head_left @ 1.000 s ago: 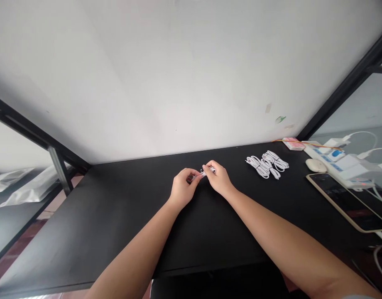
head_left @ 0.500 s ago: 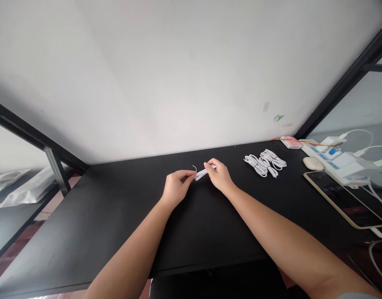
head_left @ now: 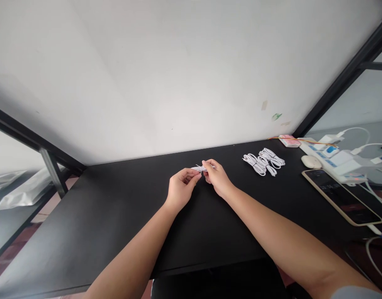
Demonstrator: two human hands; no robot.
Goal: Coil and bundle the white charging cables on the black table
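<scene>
- From my remote seat I see both hands meeting over the far middle of the black table [head_left: 116,216], close to the white wall.
- The left hand [head_left: 181,189] is curled, with thumb and forefinger pinched narrow on the left end of a small white cable bundle [head_left: 201,168].
- The right hand [head_left: 216,178] is closed on the other end of the same bundle, its fingertips [head_left: 206,164] wrapped over the top.
- The cable bundle lies roughly level between the two grips and bridges the short gap between the hands. Only a short white stretch shows beyond the fingers.
- I cannot tell whether the bundle rests on the table or is held just above it.
- A thin loose end sticks up from the bundle near the left fingertips.
- To the right, well apart from the hands, a pile of coiled white cables [head_left: 263,161] lies on the table.
- Further right I see a pale mouse [head_left: 311,161], a white power strip [head_left: 331,160] with plugs and leads in it, and a phone [head_left: 342,196] lying flat with a dark screen.
- A small pink box [head_left: 289,140] sits by the wall behind the pile.
- Off the left edge, clear plastic bags [head_left: 10,191] lie on another surface beyond the black frame.
</scene>
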